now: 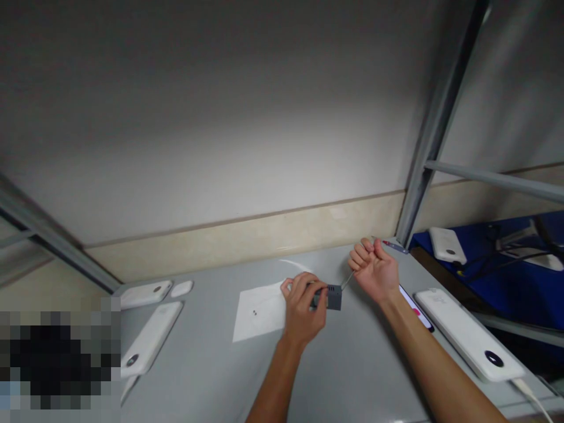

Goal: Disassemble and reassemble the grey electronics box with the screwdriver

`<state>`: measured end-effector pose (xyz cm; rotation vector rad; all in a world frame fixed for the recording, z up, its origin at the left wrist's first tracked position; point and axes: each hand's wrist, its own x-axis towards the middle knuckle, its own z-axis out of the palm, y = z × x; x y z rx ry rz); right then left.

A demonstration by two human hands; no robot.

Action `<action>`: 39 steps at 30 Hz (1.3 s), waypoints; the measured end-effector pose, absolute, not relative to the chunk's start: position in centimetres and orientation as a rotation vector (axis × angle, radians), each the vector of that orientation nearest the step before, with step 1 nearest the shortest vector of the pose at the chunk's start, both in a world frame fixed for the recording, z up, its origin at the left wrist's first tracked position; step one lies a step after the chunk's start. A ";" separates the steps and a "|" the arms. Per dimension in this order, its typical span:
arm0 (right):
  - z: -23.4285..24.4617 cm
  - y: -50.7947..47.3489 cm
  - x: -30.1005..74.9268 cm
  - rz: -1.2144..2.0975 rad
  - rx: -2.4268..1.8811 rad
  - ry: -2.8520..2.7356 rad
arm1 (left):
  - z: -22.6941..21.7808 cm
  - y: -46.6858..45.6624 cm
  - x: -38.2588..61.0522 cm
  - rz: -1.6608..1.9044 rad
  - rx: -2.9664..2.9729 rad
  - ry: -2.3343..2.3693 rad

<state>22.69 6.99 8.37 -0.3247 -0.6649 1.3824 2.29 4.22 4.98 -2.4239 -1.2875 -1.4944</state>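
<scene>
1. Grey tabletop (211, 382) pushed up against a beige skirting strip (247, 241) and a white wall (220, 117). Two metal shelf posts (434, 117) run up on the right, another (44, 235) on the left, and there's a blue cloth (520, 235) off to the right.
2. Count: four white power banks. Two sit at the left of the table (150, 338), one at the right edge (467, 335) with a white cable (529, 396), and one on the cloth (447, 245).
3. Also one small white pad (182, 288), one sheet of paper (259, 311) with two tiny screws (254, 312) on it, and one phone (416, 308) just beside the right-edge power bank.
4. Left hand (304, 308): fingers (304, 288) curled shut around a little grey box (333, 297), held just right of the paper.
5. Right hand (374, 271): closed in a fist on a thin screwdriver (347, 280), its shaft angled toward the box, tip right next to it. Can't tell if they touch.
</scene>
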 end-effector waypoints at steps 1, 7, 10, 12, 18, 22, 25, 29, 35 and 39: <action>8.0 7.2 22.8 1.381 -0.317 -0.646 | 5.5 4.5 1.0 -1.463 -2.371 -1.313; 7.0 7.8 23.2 1.367 -0.288 -0.599 | 5.0 5.1 -8.9 -1.199 -2.113 -1.627; 7.1 7.7 23.2 1.428 -0.234 -0.508 | 3.5 4.4 -11.1 -1.066 -2.140 -1.738; 7.0 7.7 23.2 1.461 -0.200 -0.462 | 2.7 4.0 -11.3 -1.016 -2.154 -1.812; 6.8 7.8 23.3 1.512 -0.122 -0.406 | 2.2 3.7 -11.2 -0.880 -2.100 -2.004; 7.0 7.6 23.3 1.510 -0.101 -0.393 | 2.0 3.6 -11.8 -0.840 -2.050 -2.050; 7.2 7.3 23.2 1.515 -0.092 -0.405 | 1.8 3.6 -11.9 -0.840 -2.041 -2.060; 7.2 7.5 23.0 1.498 -0.091 -0.406 | 1.8 3.7 -12.3 -0.917 -2.049 -2.093; 6.9 8.5 22.6 1.404 -0.240 -0.384 | 2.1 3.8 -11.6 -1.214 -1.890 -1.972; 7.0 8.6 21.9 1.346 -0.309 -0.388 | 2.5 3.7 -7.3 -1.389 -2.257 -1.756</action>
